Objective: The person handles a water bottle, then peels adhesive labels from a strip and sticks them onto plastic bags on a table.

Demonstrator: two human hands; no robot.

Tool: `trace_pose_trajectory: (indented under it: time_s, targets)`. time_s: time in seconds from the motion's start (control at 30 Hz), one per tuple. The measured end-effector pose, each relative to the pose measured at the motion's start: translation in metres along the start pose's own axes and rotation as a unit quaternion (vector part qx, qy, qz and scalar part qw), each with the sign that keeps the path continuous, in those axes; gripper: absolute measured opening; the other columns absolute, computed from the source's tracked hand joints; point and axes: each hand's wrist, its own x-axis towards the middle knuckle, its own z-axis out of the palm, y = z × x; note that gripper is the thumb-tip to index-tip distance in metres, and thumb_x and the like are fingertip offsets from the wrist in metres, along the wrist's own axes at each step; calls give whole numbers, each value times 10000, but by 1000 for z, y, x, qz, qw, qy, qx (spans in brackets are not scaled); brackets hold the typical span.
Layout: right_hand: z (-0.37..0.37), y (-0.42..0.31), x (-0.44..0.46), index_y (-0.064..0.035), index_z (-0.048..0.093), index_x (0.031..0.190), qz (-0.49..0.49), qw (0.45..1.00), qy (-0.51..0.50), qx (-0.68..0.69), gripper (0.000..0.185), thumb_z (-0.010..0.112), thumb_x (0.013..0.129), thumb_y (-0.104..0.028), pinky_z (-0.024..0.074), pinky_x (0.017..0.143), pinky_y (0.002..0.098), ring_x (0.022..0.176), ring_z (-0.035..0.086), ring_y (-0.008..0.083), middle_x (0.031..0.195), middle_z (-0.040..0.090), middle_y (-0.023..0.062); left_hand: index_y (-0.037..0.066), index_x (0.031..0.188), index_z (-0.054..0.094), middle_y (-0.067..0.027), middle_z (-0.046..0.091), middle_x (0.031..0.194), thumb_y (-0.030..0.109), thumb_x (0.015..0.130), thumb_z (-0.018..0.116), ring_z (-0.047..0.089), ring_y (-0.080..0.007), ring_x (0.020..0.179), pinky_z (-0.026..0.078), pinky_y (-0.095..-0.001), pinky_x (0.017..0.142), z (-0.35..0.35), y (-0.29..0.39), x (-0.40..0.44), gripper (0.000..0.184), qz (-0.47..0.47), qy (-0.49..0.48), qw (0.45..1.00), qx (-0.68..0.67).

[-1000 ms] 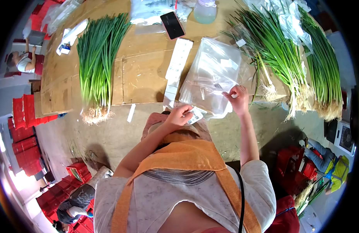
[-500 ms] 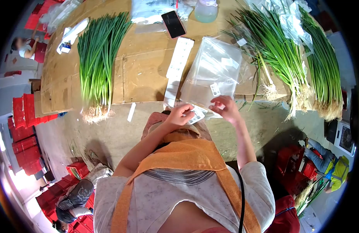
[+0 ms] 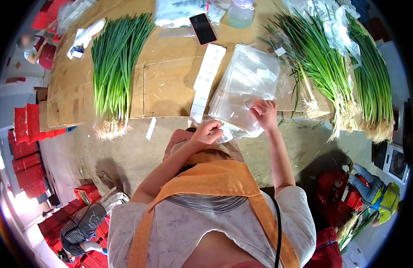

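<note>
My left hand [image 3: 207, 133] is closed at the table's front edge, its fingers pinched on the end of a strip of printed labels [image 3: 208, 71]. That strip runs up the table toward the phone. My right hand [image 3: 264, 112] is closed over the lower right part of a stack of clear plastic bags [image 3: 246, 76], its fingertips touching the top bag beside a small label [image 3: 249, 103]. Whether anything is between those fingertips is too small to tell. A white piece [image 3: 266, 74] shows on the bags higher up.
Green onions lie in a bunch [image 3: 117, 71] at the left and in bunches [image 3: 322, 67] at the right. A phone [image 3: 203, 29] and a jar [image 3: 240, 13] stand behind the bags. Co-workers [image 3: 83, 225] and red crates [image 3: 28, 161] are around the table.
My right hand first came toward my left hand, then moved back up onto the bags. The label on the top bag now lies by its fingertips. My left hand has hardly moved.
</note>
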Motion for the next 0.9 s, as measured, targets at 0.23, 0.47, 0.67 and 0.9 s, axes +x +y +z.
trace_pose_trajectory:
  time_s: [0.23, 0.47, 0.67, 0.9]
  targets:
    - [-21, 14, 23, -47, 649, 787, 106, 958, -63, 257, 69, 663, 769, -112, 421, 773, 286, 799, 600, 155, 814, 652, 49, -3, 735, 522, -7, 438, 598, 81, 805, 558, 404, -68, 593, 352, -257, 522, 1, 7, 2, 116, 1, -1, 1000, 2]
    - [-55, 54, 52, -30, 645, 897, 216, 902, -38, 372, 131, 626, 835, -144, 409, 713, 221, 787, 548, 86, 814, 634, 1, -7, 628, 452, -11, 368, 536, 90, 791, 570, 340, -74, 533, 296, -272, 478, -20, 4, 1, 224, 22, 32, 999, 28]
    - [-105, 110, 84, -42, 640, 893, 275, 948, 162, 3, 132, 593, 858, -160, 466, 654, 285, 746, 592, 129, 822, 657, 64, 2, 631, 500, 28, 413, 553, 152, 827, 613, 369, -37, 545, 317, -252, 476, -55, 6, 18, 271, -32, 59, 998, -18]
    - [-171, 26, 142, -1, 611, 955, 129, 861, 490, 33, 161, 537, 900, -133, 453, 829, 302, 893, 565, 174, 942, 625, 85, 37, 618, 492, 71, 391, 564, 165, 853, 601, 332, -22, 547, 267, -232, 479, -104, 17, 43, 289, -42, 75, 995, -55]
